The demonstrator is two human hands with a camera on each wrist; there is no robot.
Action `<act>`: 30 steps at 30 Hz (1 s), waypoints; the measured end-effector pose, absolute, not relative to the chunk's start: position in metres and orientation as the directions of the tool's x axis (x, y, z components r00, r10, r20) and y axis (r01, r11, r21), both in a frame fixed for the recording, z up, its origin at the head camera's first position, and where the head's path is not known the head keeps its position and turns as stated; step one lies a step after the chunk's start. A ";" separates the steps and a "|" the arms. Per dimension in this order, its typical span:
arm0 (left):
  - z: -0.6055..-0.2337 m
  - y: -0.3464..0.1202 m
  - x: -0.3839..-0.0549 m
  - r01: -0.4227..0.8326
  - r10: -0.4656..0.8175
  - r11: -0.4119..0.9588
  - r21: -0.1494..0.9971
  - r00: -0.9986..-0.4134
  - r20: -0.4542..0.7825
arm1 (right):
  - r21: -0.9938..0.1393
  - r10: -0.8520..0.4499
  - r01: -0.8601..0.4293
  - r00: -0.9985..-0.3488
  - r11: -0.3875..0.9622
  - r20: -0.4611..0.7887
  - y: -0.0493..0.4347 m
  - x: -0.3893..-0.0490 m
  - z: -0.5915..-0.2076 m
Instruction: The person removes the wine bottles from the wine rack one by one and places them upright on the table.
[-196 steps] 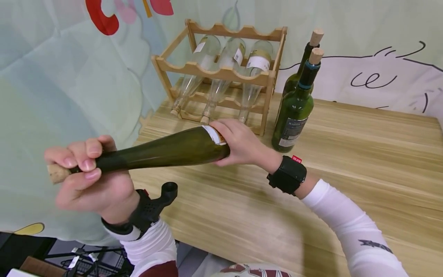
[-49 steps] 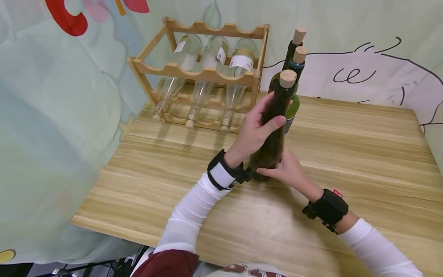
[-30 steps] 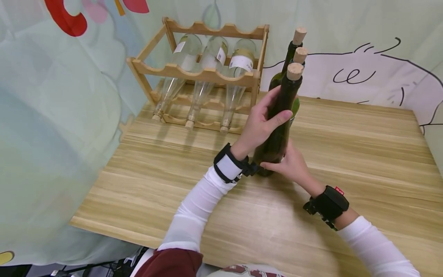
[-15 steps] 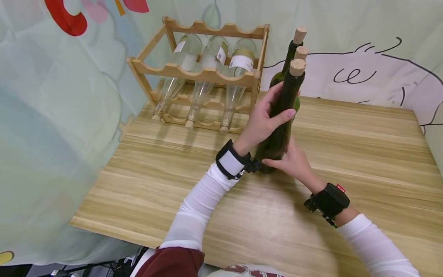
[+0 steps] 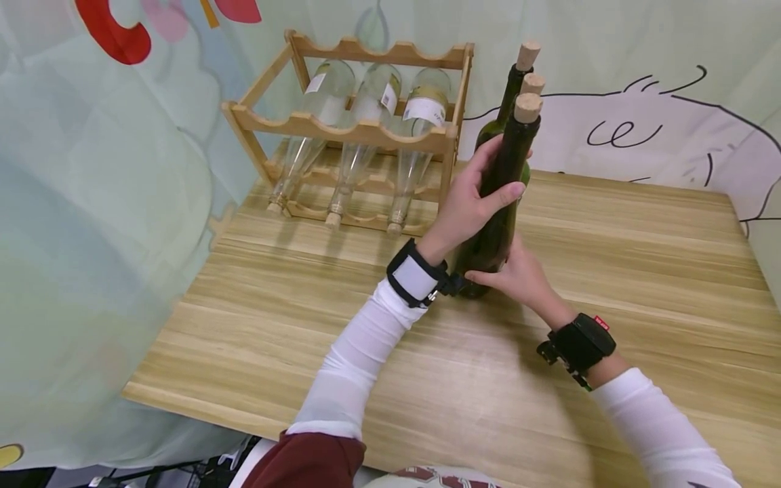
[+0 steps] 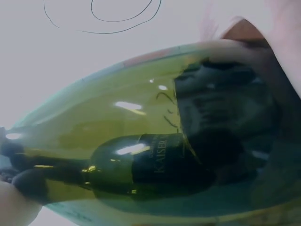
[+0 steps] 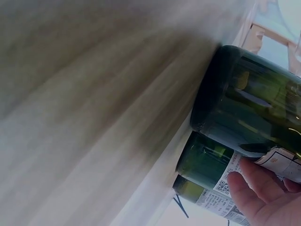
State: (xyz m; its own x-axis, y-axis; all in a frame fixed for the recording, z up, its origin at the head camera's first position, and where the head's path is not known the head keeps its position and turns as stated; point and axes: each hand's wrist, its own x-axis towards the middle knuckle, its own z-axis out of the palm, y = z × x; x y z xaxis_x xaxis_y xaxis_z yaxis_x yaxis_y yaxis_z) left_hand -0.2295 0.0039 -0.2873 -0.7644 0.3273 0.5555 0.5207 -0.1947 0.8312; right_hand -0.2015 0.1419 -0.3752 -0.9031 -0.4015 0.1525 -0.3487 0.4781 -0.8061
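Note:
A dark green wine bottle (image 5: 491, 237) with a cork stands nearly upright, its base on or just above the table. My left hand (image 5: 470, 203) grips its upper body and neck, thumb across the near side. Lower down, my right hand (image 5: 518, 279) holds the body near the base, with the thumb in front. The right wrist view has those fingers (image 7: 258, 186) at the bottle's label. Directly behind are two more corked green bottles, one farther back (image 5: 509, 91) and one mostly hidden (image 5: 533, 84). Through the held bottle's glass (image 6: 131, 89), a "KAISER" label shows in the left wrist view.
Left of the bottles stands a wooden wine rack (image 5: 366, 129) holding three clear corked bottles (image 5: 417, 129), necks tilted down toward the front. Printed fabric (image 5: 610, 68) hangs behind the wooden table (image 5: 274, 339), whose front edge runs near the person's body.
The bottle was earlier held almost level, left hand at its neck, right at its base. It was turned upright, then both hands shifted it slightly farther back, toward the two standing bottles.

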 end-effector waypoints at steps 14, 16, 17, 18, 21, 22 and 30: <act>-0.270 0.006 -0.230 0.498 0.345 -0.207 0.842 -0.768 0.539 | -0.817 -0.415 -0.358 -0.895 0.452 0.163 0.150 -0.225 -0.386; -0.267 0.006 -0.229 0.499 0.344 -0.197 0.844 -0.771 0.536 | -0.824 -0.412 -0.357 -0.896 0.440 0.167 0.152 -0.232 -0.393; -0.266 0.006 -0.228 0.499 0.342 -0.193 0.844 -0.772 0.535 | -0.825 -0.416 -0.360 -0.893 0.435 0.170 0.153 -0.234 -0.395; -0.266 0.006 -0.228 0.505 0.341 -0.189 0.842 -0.771 0.538 | -0.825 -0.417 -0.363 -0.892 0.434 0.173 0.153 -0.236 -0.396; -0.265 0.007 -0.229 0.508 0.338 -0.184 0.842 -0.771 0.539 | -0.829 -0.421 -0.369 -0.888 0.420 0.182 0.154 -0.239 -0.398; -0.265 0.007 -0.230 0.505 0.337 -0.180 0.844 -0.775 0.535 | -0.830 -0.422 -0.368 -0.888 0.419 0.182 0.154 -0.240 -0.398; -0.267 0.010 -0.236 0.490 0.330 -0.175 0.854 -0.788 0.519 | -0.846 -0.430 -0.345 -0.889 0.407 0.156 0.153 -0.236 -0.384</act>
State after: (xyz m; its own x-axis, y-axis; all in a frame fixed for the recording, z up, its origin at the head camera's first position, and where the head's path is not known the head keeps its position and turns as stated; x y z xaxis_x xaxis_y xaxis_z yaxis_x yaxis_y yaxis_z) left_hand -0.2360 0.0096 -0.2670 -0.7883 0.3302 0.5193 0.4896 -0.1746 0.8543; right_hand -0.2361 0.1530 -0.3841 -0.8894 -0.4298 0.1559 -0.3449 0.4069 -0.8459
